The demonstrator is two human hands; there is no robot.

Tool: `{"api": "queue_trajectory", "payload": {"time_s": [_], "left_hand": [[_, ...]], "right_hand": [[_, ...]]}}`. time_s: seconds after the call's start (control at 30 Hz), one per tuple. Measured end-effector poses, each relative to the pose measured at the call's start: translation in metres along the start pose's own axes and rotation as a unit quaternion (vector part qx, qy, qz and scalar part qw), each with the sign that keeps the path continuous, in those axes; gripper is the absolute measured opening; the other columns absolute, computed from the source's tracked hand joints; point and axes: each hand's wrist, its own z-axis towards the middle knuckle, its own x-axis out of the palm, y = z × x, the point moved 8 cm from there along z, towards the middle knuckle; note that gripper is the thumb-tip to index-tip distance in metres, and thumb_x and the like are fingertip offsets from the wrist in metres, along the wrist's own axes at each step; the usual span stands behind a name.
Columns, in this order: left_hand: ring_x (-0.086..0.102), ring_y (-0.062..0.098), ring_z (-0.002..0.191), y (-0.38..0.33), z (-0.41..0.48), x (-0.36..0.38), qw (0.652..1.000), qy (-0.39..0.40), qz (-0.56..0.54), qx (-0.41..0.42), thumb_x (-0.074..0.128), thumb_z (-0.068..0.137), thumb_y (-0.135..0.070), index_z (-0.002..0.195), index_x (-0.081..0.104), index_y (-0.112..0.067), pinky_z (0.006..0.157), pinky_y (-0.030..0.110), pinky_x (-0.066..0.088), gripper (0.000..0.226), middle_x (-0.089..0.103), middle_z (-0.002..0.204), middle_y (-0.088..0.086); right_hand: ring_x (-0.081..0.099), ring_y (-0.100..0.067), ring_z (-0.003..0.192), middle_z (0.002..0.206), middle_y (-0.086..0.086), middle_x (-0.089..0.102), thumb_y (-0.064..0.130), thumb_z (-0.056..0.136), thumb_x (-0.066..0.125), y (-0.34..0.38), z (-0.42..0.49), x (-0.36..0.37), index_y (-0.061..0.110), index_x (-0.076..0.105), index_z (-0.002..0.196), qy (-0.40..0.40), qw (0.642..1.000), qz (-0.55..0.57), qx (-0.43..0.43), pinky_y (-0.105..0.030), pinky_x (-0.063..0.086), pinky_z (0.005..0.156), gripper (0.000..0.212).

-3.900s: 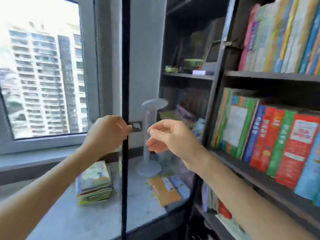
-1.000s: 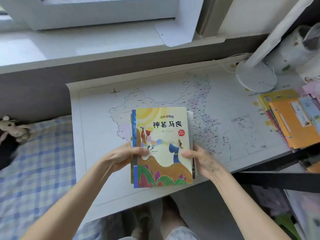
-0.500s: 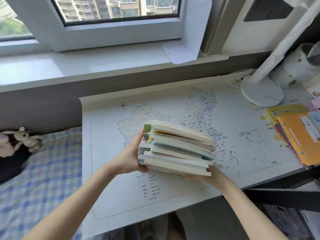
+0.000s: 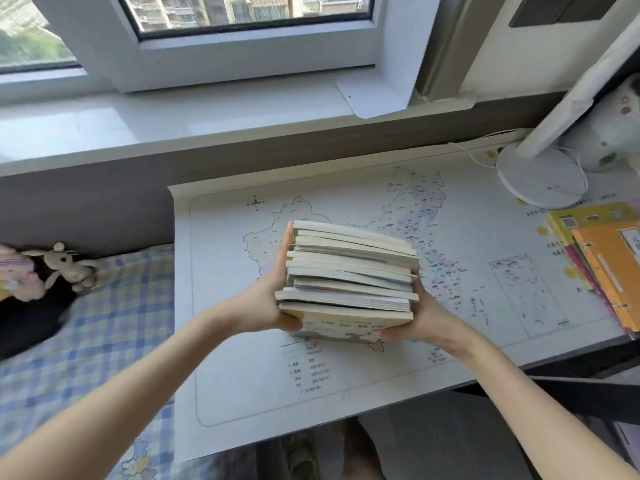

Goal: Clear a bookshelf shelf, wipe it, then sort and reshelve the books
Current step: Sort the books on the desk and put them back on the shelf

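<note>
Raised slightly higher than half a second ago: stack of thin cream-paged paperback books point(image 4: 349, 275), unevenly aligned, page edges up, above white map-printed desk mat point(image 4: 485, 306). Clamped between left hand point(image 4: 273, 306) and right hand point(image 4: 429, 317), palms flat on sides.

both bare forearms extended forward, converging toward centre. left hand point(image 4: 268, 303) pressed flat against left side of book stack point(image 4: 349, 271), fingers pointed up, thumb tucked under bottom edge. right hand point(image 4: 424, 317) cupped against right side of stack, fingers largely hidden behind it. stack clamped between palms.
</note>
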Motion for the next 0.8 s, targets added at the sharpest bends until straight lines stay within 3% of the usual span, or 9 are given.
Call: {"api": "queue_trajectory", "payload": {"time_s": [0.07, 0.17, 0.27, 0.37, 0.47, 0.57, 0.67, 0.73, 0.8], "left_hand": [[0.05, 0.002, 0.11, 0.002, 0.002, 0.009, 0.998, -0.014, -0.066, -0.008, 0.062, 0.057, 0.001, 0.135, -0.024, -0.057, 0.08, 0.025, 0.053, 0.129, 0.021, 0.141, -0.034], [0.054, -0.005, 0.091, 0.01, 0.005, 0.012, 0.998, -0.018, -0.056, -0.012, 0.061, 0.06, 0.005, 0.136, -0.028, -0.051, 0.071, 0.02, 0.051, 0.13, 0.03, 0.129, -0.032], [0.047, 0.005, 0.121, 0.016, 0.0, 0.006, 0.997, 0.032, 0.062, -0.019, 0.075, 0.065, 0.001, 0.128, -0.041, -0.046, 0.089, 0.018, 0.048, 0.14, 0.022, 0.146, -0.02], [0.02, 0.009, 0.141, 0.006, 0.0, -0.01, 0.99, 0.025, 0.135, 0.021, 0.084, 0.056, -0.019, 0.131, -0.036, -0.047, 0.112, 0.022, 0.027, 0.144, 0.005, 0.158, -0.01], [0.015, 0.009, 0.145, 0.003, 0.008, -0.013, 0.994, 0.035, 0.099, 0.018, 0.084, 0.054, -0.027, 0.136, -0.032, -0.045, 0.117, 0.027, 0.021, 0.144, 0.003, 0.16, -0.006], [0.014, 0.003, 0.145, -0.009, 0.001, -0.011, 0.995, 0.071, -0.065, -0.005, 0.086, 0.059, -0.035, 0.142, -0.011, -0.057, 0.118, 0.027, 0.019, 0.13, 0.003, 0.161, -0.012], [0.047, -0.01, 0.122, -0.031, 0.002, -0.014, 0.962, -0.039, -0.268, -0.017, 0.045, 0.09, -0.057, 0.116, 0.053, -0.065, 0.101, 0.012, 0.035, 0.028, 0.052, 0.133, -0.025], [0.049, -0.006, 0.122, -0.027, 0.007, -0.009, 0.953, -0.122, -0.273, -0.039, 0.047, 0.093, -0.05, 0.119, 0.048, -0.064, 0.107, 0.02, 0.035, 0.03, 0.054, 0.128, -0.026], [0.052, 0.013, 0.126, -0.017, 0.007, -0.006, 0.949, -0.171, -0.257, -0.063, 0.059, 0.092, -0.03, 0.14, 0.027, -0.056, 0.11, 0.036, 0.036, 0.063, 0.054, 0.131, -0.012]], "right_hand": [[0.06, 0.006, 0.104, 0.123, 0.0, 0.06, 0.008, 0.044, 0.086, -0.014, -0.006, 0.007, 0.01, 0.025, 0.145, 0.005, 0.999, 0.047, 0.022, -0.012, 0.05, 0.077, 0.118], [0.057, -0.001, 0.115, 0.129, -0.001, 0.06, 0.028, 0.038, 0.094, -0.018, -0.015, 0.018, 0.008, 0.022, 0.148, 0.012, 0.999, 0.026, 0.025, -0.012, 0.047, 0.085, 0.134], [0.053, 0.001, 0.117, 0.14, -0.003, 0.046, 0.019, 0.05, 0.094, -0.013, -0.009, 0.015, 0.013, 0.02, 0.146, 0.004, 1.0, -0.001, 0.022, -0.005, 0.043, 0.088, 0.122], [0.047, 0.008, 0.114, 0.136, 0.006, 0.044, 0.002, 0.065, 0.086, -0.007, 0.003, 0.004, 0.036, 0.024, 0.131, -0.015, 0.998, -0.055, 0.004, -0.005, 0.039, 0.097, 0.096], [0.049, 0.0, 0.119, 0.133, 0.01, 0.048, 0.014, 0.061, 0.09, -0.01, 0.008, -0.002, 0.03, 0.018, 0.141, -0.025, 0.996, -0.087, 0.013, -0.021, 0.041, 0.105, 0.108], [0.049, 0.005, 0.119, 0.131, 0.018, 0.051, 0.028, 0.056, 0.092, -0.015, 0.008, -0.002, 0.019, 0.012, 0.15, -0.01, 0.994, -0.108, 0.01, -0.02, 0.043, 0.103, 0.123], [0.046, 0.007, 0.123, 0.134, 0.016, 0.05, 0.055, 0.047, 0.086, -0.02, 0.004, 0.004, 0.008, 0.015, 0.151, -0.005, 0.992, -0.129, 0.008, -0.02, 0.04, 0.106, 0.134], [0.044, 0.009, 0.124, 0.137, 0.01, 0.049, 0.054, 0.052, 0.082, -0.021, 0.002, 0.011, 0.002, 0.022, 0.148, 0.004, 0.991, -0.134, -0.003, -0.015, 0.037, 0.106, 0.125], [0.044, 0.014, 0.12, 0.133, 0.011, 0.05, 0.057, 0.053, 0.077, -0.02, 0.002, 0.013, -0.001, 0.024, 0.147, 0.012, 0.991, -0.134, -0.012, -0.006, 0.036, 0.099, 0.122]]}}
